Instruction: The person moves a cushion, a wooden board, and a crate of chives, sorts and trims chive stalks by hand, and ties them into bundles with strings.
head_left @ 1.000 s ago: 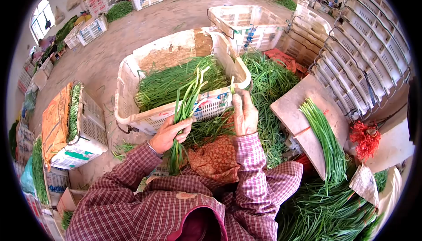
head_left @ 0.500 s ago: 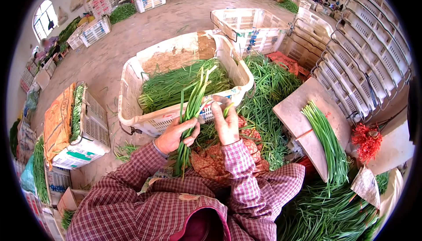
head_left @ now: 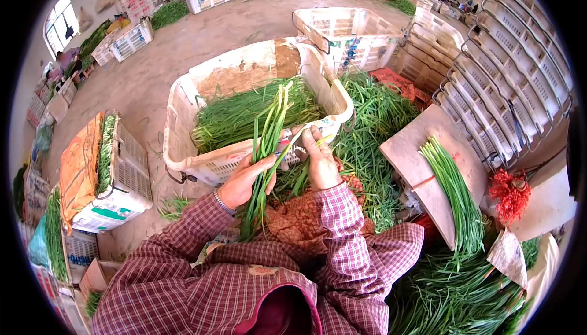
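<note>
My left hand (head_left: 243, 181) is closed around a small bunch of garlic chives (head_left: 269, 133), held upright with the pale ends at the top. Thumb and fingers of my right hand (head_left: 320, 167) pinch a yellowish-green chive leaf (head_left: 295, 136) at the bunch's right side. Just beyond both hands stands a white plastic crate (head_left: 183, 115), with more chives (head_left: 244, 118) lying in it. Below my hands, a patterned reddish cloth (head_left: 293, 222) covers my lap. On the right, a bundle of chives (head_left: 449, 188) rests on a tilted board (head_left: 403, 145).
Loose chives (head_left: 376, 115) are heaped right of the crate. Behind stands another white crate (head_left: 348, 29); stacked crates (head_left: 507, 72) lean at the right. A bunch of red ties (head_left: 512, 195) hangs beside the board. At left is a filled crate (head_left: 131, 170) with orange cloth.
My right hand has turned and pinches a leaf, drawn out to the right from the bunch. My left hand still holds the chives, its fingers slightly shifted.
</note>
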Motion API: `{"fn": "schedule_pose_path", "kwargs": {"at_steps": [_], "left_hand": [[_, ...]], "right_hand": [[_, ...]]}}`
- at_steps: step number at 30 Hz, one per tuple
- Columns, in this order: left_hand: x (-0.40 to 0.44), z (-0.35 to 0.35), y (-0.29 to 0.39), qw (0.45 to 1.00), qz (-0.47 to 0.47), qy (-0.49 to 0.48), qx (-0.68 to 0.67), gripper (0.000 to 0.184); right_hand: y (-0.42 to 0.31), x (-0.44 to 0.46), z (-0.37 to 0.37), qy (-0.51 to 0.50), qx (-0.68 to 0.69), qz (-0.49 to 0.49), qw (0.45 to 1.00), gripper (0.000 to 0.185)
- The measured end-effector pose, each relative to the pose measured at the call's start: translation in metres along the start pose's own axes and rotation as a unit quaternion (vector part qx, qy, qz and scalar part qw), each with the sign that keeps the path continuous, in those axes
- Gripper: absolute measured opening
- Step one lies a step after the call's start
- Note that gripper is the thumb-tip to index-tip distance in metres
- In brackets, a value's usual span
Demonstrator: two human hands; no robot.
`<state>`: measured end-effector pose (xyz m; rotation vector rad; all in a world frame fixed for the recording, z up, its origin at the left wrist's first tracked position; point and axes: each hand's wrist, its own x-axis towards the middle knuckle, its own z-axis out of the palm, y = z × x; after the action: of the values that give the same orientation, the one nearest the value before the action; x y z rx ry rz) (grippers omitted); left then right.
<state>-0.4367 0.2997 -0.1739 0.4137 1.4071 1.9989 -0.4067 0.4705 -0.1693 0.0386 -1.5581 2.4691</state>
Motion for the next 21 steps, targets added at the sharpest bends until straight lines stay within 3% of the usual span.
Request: {"fn": "schedule_pose_path", "kwargs": {"at_steps": [1, 5, 8, 10, 11, 13, 16, 18, 21], "left_hand": [[0.001, 0.000, -0.002, 1.000, 0.005, 0.026, 0.015, 0.042], [0.003, -0.003, -0.006, 0.998, -0.007, 0.055, 0.011, 0.043], [0.000, 0.007, -0.002, 0.998, 0.030, -0.035, 0.052, 0.026], [0.001, 0.008, -0.010, 0.993, 0.031, -0.045, 0.107, 0.026], [0.001, 0.008, -0.012, 0.993, 0.032, -0.045, 0.107, 0.026], [0.003, 0.009, -0.015, 0.999, 0.014, -0.022, 0.036, 0.025], [0.003, 0.012, -0.013, 0.998, 0.039, -0.027, 0.051, 0.025], [0.001, 0.012, -0.007, 0.998, 0.038, -0.032, 0.033, 0.027], [0.001, 0.006, -0.009, 0.996, -0.045, 0.065, -0.042, 0.032]], "right_hand": [[0.000, 0.000, 0.003, 0.025, 0.051, 0.036, 0.998, 0.029], [0.002, 0.000, 0.006, 0.078, 0.090, 0.058, 0.991, 0.032], [0.014, 0.002, 0.001, 0.043, 0.085, 0.042, 0.995, 0.031], [0.012, 0.000, 0.006, 0.053, 0.036, 0.009, 0.998, 0.024], [0.016, 0.001, 0.005, 0.041, 0.076, 0.016, 0.996, 0.024], [0.017, 0.001, 0.009, 0.061, 0.073, -0.004, 0.995, 0.025], [0.008, -0.001, 0.011, 0.093, 0.071, 0.004, 0.993, 0.027], [-0.010, -0.004, 0.009, 0.155, 0.099, -0.014, 0.983, 0.028], [0.000, 0.005, -0.040, 0.105, 0.244, -0.126, 0.956, 0.019]]}}
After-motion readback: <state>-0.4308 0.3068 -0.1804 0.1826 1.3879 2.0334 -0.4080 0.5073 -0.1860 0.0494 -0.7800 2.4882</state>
